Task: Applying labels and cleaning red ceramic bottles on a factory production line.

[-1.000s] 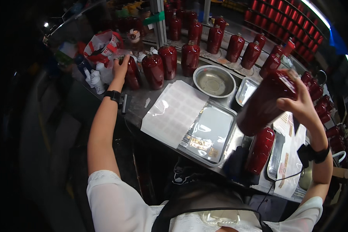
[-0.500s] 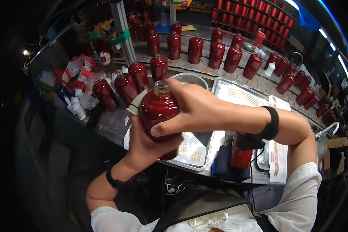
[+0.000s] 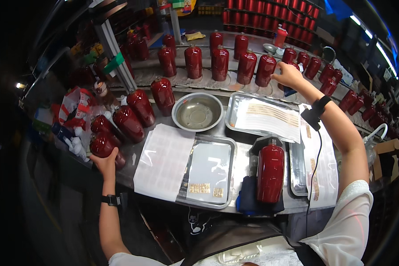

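Observation:
At the far left of the bench, my left hand (image 3: 105, 163) is closed round the lower part of a glossy dark red glass bottle (image 3: 103, 144), tilted beside other red bottles (image 3: 129, 123). My right hand (image 3: 290, 76) reaches out to the row on the conveyor. Its fingers are bent, the tips by the right side of a red bottle (image 3: 266, 71). A dark blue patch shows under that palm; what the fingers hold is hidden. Close to me, another red bottle (image 3: 270, 173) lies on a dark blue cloth (image 3: 249, 197).
A metal bowl (image 3: 197, 112) of liquid stands mid-bench. Nearby are a tray with gold stickers (image 3: 228, 153), a white sheet (image 3: 164, 155) and a tray with sticker strips (image 3: 232, 122). A metal post (image 3: 119, 66) rises at the left. A black cable (image 3: 312, 177) hangs from my right wristband.
Both hands held one red bottle over the bench; now they are apart. My left hand has gone left with a bottle, my right hand far right to the conveyor. The view has shifted too.

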